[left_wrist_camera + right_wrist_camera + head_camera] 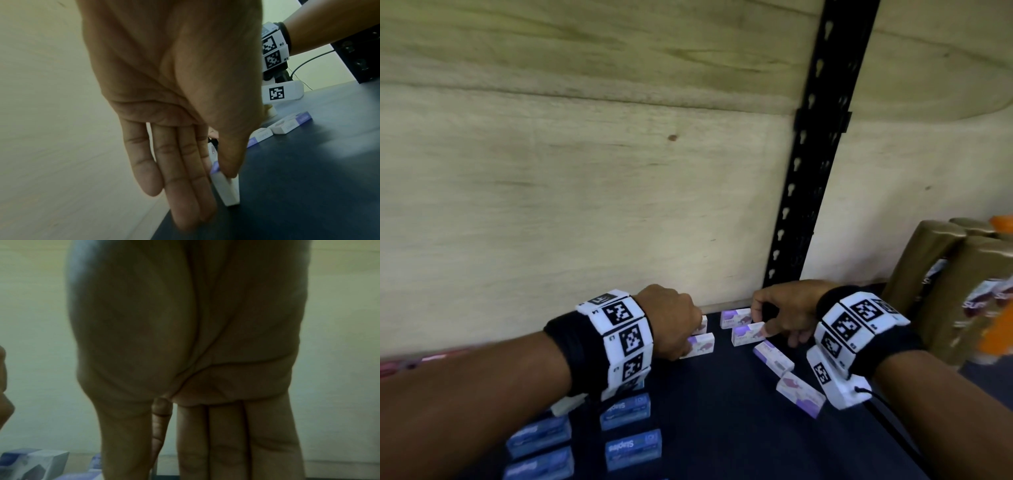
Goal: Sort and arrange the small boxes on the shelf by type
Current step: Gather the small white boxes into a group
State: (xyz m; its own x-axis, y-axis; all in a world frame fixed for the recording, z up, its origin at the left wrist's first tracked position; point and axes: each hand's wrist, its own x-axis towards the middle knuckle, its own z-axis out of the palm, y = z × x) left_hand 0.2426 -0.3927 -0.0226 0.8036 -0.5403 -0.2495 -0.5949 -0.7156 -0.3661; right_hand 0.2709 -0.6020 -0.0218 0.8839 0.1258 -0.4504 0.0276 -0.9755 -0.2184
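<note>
Head overhead; wrists close along palms.

On the shelf (pixel 722 428), two boxes (pixel 736 318) stand between the left hand (pixel 671 322) and the right hand (pixel 784 315), two more boxes (pixel 774 356) lie nearer than the right hand, and the staple boxes (pixel 633 448) stand nearer than the left hand.

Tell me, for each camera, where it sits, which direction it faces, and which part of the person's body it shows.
Head: on the head, facing forward and down at the dark shelf; shows both forearms, left hand, right hand.
Left wrist: along the left palm toward a white-purple box the thumb touches.
Right wrist: along the right palm toward the wooden wall.
Shared: head and left wrist both show the right wristband.
</note>
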